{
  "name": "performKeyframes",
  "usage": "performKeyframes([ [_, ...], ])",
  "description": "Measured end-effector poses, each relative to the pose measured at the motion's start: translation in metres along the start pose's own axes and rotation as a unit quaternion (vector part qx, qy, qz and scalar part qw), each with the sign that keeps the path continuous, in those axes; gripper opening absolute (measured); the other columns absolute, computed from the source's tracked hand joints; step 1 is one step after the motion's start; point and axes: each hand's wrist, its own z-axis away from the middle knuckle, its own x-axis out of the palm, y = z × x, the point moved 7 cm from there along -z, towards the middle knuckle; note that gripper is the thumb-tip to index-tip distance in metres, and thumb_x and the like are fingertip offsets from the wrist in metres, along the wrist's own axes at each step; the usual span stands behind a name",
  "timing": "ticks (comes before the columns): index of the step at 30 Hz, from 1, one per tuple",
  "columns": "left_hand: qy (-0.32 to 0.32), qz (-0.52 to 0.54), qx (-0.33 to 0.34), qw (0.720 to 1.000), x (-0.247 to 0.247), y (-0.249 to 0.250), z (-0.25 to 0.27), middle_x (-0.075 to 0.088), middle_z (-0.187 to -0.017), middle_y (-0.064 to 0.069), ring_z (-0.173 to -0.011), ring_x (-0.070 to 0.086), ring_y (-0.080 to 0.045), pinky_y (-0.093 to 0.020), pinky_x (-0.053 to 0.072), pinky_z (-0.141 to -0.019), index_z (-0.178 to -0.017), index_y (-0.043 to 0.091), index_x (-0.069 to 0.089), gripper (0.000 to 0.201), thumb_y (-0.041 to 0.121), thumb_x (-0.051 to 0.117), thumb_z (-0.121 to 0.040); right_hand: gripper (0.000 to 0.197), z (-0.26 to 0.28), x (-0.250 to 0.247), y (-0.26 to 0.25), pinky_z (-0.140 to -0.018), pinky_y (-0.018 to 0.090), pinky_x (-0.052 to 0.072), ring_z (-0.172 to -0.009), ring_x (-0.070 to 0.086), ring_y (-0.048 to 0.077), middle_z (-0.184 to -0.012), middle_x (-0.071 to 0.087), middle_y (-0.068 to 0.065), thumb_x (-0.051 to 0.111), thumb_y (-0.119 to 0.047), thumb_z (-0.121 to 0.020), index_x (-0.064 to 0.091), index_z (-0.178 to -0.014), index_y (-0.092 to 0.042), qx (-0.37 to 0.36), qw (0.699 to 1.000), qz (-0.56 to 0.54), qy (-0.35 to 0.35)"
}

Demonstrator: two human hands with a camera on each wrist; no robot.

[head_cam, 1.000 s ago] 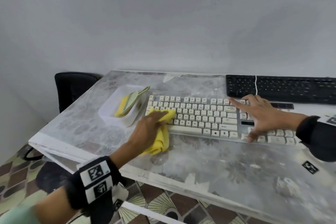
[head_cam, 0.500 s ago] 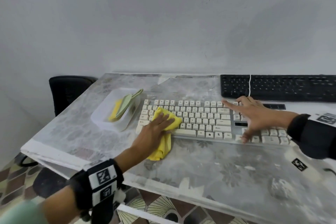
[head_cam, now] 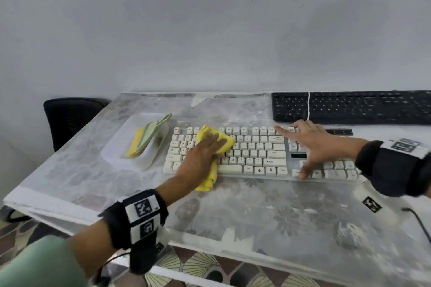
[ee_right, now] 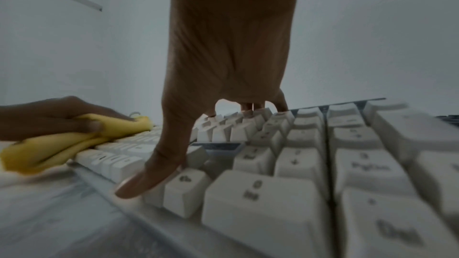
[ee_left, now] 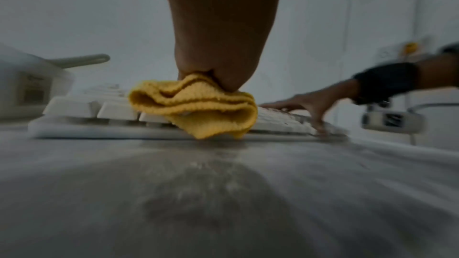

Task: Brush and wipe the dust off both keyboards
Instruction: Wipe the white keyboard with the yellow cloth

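Pale grey wall is seen behind a dusty, floral-patterned bench (head_cam: pixel 268 212), on which two keyboards are counted: one white keyboard (head_cam: pixel 256 154) near the middle and one black keyboard (head_cam: pixel 363 107) behind it at the back right, close to the wall. One white tray (head_cam: pixel 116 147) is set just left of the white keyboard, with a green brush (head_cam: pixel 151 130) and something yellow laid in it. One yellow cloth (head_cam: pixel 217 140) is counted in use, and one dark chair (head_cam: pixel 70 119) is seen beyond the bench's left edge.

Two hands are in view, each wrist wrapped in a black band with printed markers. The left hand (head_cam: pixel 200 158) is reached forward over the left half of the white keyboard, palm down, and the yellow cloth is bunched in its grip and pressed onto the keys; a fold of cloth hangs over the keyboard's front edge. The right hand (head_cam: pixel 310 144) is laid flat on the right part of the white keyboard, its grip open with fingers spread, fingertips on the upper keys and the thumb at the front edge. Nothing is held by it.
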Motion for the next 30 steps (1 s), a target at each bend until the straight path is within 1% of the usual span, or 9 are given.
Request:
performKeyframes([
  [2, -0.009, 0.008, 0.042, 0.999, 0.000, 0.007, 0.017, 0.057, -0.132, -0.017, -0.123, 0.051, -0.040, -0.047, 0.052, -0.086, -0.125, 0.009, 0.063, 0.041, 0.001, 0.056, -0.085, 0.139, -0.004, 0.002, 0.002, -0.111, 0.045, 0.017, -0.110, 0.020, 0.015, -0.134, 0.021, 0.004, 0.054, -0.092, -0.017, -0.024, -0.127, -0.055, -0.004, 1.000, -0.011, -0.011],
  [4, -0.029, 0.047, 0.032, 0.998, -0.007, 0.011, 0.021, 0.056, -0.134, -0.011, -0.126, 0.050, -0.029, -0.027, 0.045, -0.096, -0.128, 0.013, 0.061, 0.037, 0.006, 0.057, -0.091, 0.138, -0.006, 0.004, 0.005, -0.111, 0.045, 0.019, -0.107, 0.020, 0.013, -0.131, 0.022, 0.003, 0.050, -0.094, -0.014, -0.026, -0.124, -0.057, -0.007, 1.000, -0.008, -0.010],
  [6, -0.010, 0.109, -0.002, 0.994, -0.018, 0.010, 0.007, 0.058, -0.132, -0.008, -0.124, 0.052, -0.022, -0.005, 0.033, -0.091, -0.130, 0.014, 0.058, 0.037, 0.010, 0.057, -0.094, 0.134, -0.008, 0.006, 0.006, -0.110, 0.045, 0.019, -0.111, 0.022, 0.016, -0.132, 0.021, 0.002, 0.055, -0.091, -0.020, -0.029, -0.119, -0.060, -0.005, 1.000, -0.001, -0.004],
  [9, 0.039, 0.149, -0.022, 0.988, -0.029, 0.010, -0.031, 0.054, -0.137, -0.012, -0.129, 0.047, -0.025, -0.013, 0.030, -0.095, -0.134, 0.010, 0.053, 0.039, 0.011, 0.055, -0.095, 0.131, -0.009, 0.004, 0.006, -0.111, 0.047, 0.018, -0.116, 0.023, 0.019, -0.134, 0.022, 0.004, 0.059, -0.086, -0.024, -0.029, -0.118, -0.063, -0.002, 1.000, -0.007, -0.003],
  [12, 0.003, 0.134, -0.041, 0.990, -0.001, 0.010, -0.054, 0.045, -0.145, -0.010, -0.139, 0.034, -0.024, -0.021, 0.024, -0.103, -0.138, 0.011, 0.049, 0.039, 0.019, 0.048, -0.099, 0.136, -0.007, 0.003, 0.006, -0.105, 0.039, 0.024, -0.108, 0.024, 0.015, -0.127, 0.026, 0.004, 0.064, -0.084, -0.029, -0.024, -0.129, -0.057, -0.011, 1.000, 0.001, 0.005],
  [18, 0.022, 0.117, -0.032, 0.992, 0.016, 0.000, -0.045, 0.049, -0.142, -0.004, -0.136, 0.038, -0.018, -0.009, 0.019, -0.097, -0.134, 0.018, 0.055, 0.037, 0.030, 0.045, -0.101, 0.137, -0.012, 0.004, 0.007, -0.107, 0.042, 0.023, -0.106, 0.020, 0.013, -0.132, 0.023, 0.002, 0.059, -0.088, -0.024, -0.019, -0.132, -0.055, -0.021, 1.000, -0.008, -0.017],
  [23, 0.000, 0.146, 0.036, 0.989, 0.021, 0.011, -0.022, 0.044, -0.140, 0.011, -0.133, 0.031, -0.002, -0.003, 0.013, -0.105, -0.134, 0.022, 0.053, 0.066, 0.063, 0.021, -0.095, 0.132, -0.013, 0.004, 0.008, -0.105, 0.038, 0.026, -0.106, 0.023, 0.014, -0.121, 0.025, 0.002, 0.077, -0.067, -0.044, -0.014, -0.137, -0.048, -0.034, 0.999, -0.012, -0.014],
  [27, 0.009, 0.078, 0.062, 0.995, 0.034, 0.007, -0.019, 0.026, -0.147, 0.007, -0.137, 0.018, -0.004, -0.010, 0.003, -0.112, -0.145, 0.011, 0.035, 0.081, 0.067, 0.013, -0.092, 0.131, -0.015, 0.004, 0.009, -0.104, 0.038, 0.027, -0.108, 0.026, 0.017, -0.123, 0.026, 0.004, 0.081, -0.058, -0.051, -0.011, -0.143, -0.042, -0.038, 0.999, -0.009, -0.006],
  [30, 0.035, 0.067, 0.059, 0.995, 0.031, 0.009, -0.022, 0.048, -0.139, -0.003, -0.129, 0.035, -0.010, -0.018, 0.019, -0.107, -0.136, 0.005, 0.050, 0.078, 0.065, 0.023, -0.093, 0.130, -0.017, 0.006, 0.010, -0.104, 0.038, 0.026, -0.109, 0.027, 0.017, -0.125, 0.028, 0.006, 0.081, -0.057, -0.052, -0.009, -0.144, -0.042, -0.039, 0.999, -0.017, -0.019],
])
